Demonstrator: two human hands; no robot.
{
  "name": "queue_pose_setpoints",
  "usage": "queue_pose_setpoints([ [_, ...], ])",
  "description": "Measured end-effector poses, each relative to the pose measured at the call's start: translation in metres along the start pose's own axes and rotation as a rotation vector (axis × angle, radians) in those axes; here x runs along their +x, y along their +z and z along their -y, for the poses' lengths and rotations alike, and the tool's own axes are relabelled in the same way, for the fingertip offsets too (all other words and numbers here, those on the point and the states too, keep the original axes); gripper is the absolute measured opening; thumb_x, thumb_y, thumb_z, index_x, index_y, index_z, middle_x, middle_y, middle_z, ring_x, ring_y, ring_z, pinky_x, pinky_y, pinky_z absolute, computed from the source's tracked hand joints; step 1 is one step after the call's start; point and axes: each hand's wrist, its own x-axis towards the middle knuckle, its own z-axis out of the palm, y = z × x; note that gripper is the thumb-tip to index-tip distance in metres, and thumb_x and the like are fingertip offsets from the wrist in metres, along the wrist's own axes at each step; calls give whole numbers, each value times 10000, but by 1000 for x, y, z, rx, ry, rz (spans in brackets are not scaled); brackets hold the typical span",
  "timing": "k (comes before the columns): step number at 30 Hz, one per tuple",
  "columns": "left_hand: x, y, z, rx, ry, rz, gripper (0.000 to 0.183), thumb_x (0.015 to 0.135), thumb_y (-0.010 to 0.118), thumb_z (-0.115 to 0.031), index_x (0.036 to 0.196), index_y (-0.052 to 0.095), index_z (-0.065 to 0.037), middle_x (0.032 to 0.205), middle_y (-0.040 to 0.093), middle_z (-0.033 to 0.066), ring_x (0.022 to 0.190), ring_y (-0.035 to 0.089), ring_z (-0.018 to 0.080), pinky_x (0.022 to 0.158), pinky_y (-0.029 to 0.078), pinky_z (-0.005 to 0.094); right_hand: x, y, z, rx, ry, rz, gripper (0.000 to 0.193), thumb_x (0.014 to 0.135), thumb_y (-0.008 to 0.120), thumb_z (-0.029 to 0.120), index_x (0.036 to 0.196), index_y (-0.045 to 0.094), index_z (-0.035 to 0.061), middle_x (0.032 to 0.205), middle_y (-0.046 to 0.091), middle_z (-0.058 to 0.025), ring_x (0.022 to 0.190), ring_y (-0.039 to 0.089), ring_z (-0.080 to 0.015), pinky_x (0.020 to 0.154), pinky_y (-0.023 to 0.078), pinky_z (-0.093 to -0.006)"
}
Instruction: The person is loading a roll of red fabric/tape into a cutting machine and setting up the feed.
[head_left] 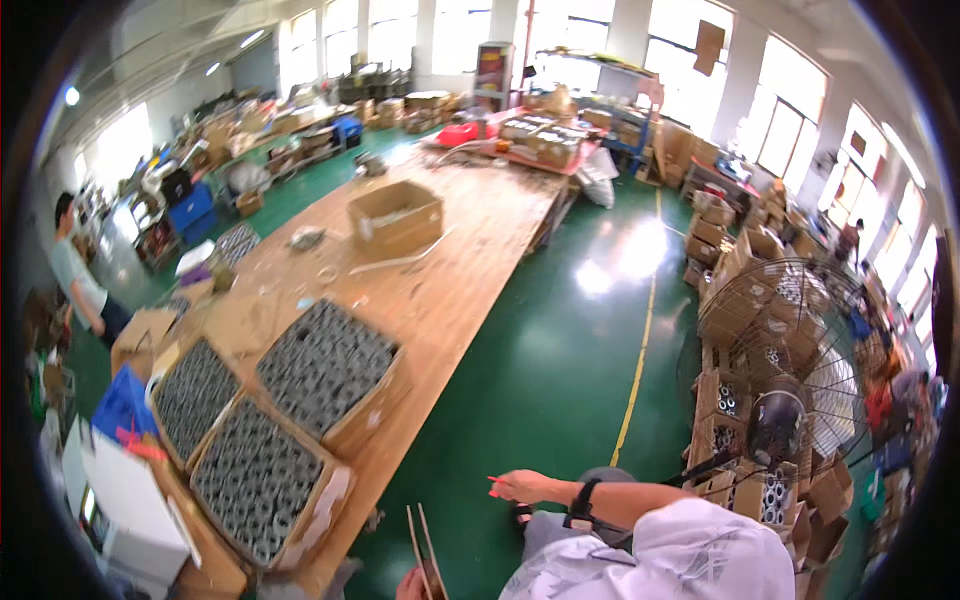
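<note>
At the lower edge, my left hand (411,584) is closed on a thin brown piece that looks like cardboard (428,556), seen nearly edge-on as two narrow strips. My right hand (522,486) is out in front of my body over the floor, fingers closed around a small red object (495,486) whose kind I cannot make out. A dark band circles that wrist. To the left on the wooden table (455,330), the closest carton (318,500) is packed with grey ring-shaped parts; two similar filled cartons, one of them here (330,365), stand beside it.
Further along the table sits an open cardboard box (397,222). A blue bin (125,402) and white panel (130,500) are at the near left. On the right stand a large caged fan (780,410) and stacked cartons (715,235). A person (82,270) stands beyond the table's left side.
</note>
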Motion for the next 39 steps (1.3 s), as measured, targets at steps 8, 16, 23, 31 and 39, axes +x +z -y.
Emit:
queue_pose_setpoints([
  [8, 192, 276, -199, 322, 196, 127, 483, 962, 530, -253, 1374, 417, -27, 869, 578, 1, 661, 508, 84, 557, 404, 213, -30, -277, -201, 923, 139, -908, 312, 943, 539, 366, 910, 597, 62, 644, 555, -18, 506, 529, -143, 463, 460, -315],
  [16, 358, 469, -352, 591, 276, 265, 557, 939, 570, -211, 1426, 335, -73, 789, 572, -3, 630, 539, 86, 530, 458, 227, 66, -493, -304, 1440, 278, -1390, 195, 928, 553, 254, 876, 569, 67, 544, 417, 22, 405, 413, -127, 404, 413, -336],
  [23, 557, 641, -462, 589, 8, 338, 570, 939, 559, -192, 1434, 313, -50, 827, 535, -26, 613, 458, 61, 551, 401, 208, 64, -602, -366, 1333, 305, -1602, 194, 877, 596, 237, 787, 614, 66, 529, 424, 50, 409, 431, -94, 386, 397, -306],
  [31, 763, 907, -539, 791, -59, 844, 731, 914, 621, -279, 1453, 223, 13, 822, 523, -9, 664, 463, 77, 616, 427, 247, -128, -576, -533, 1275, 444, -2168, 200, 876, 610, 190, 725, 484, 157, 507, 336, 72, 359, 320, -72, 334, 274, -268],
  [39, 959, 1123, -616, 802, -24, 788, 624, 941, 581, -245, 1440, 282, -18, 766, 454, -44, 630, 391, 50, 548, 342, 219, -111, -699, -711, 1561, 860, -1845, 522, 858, 646, 340, 1184, 303, 121, 757, 523, -57, 647, 520, -189, 564, 452, -362],
])
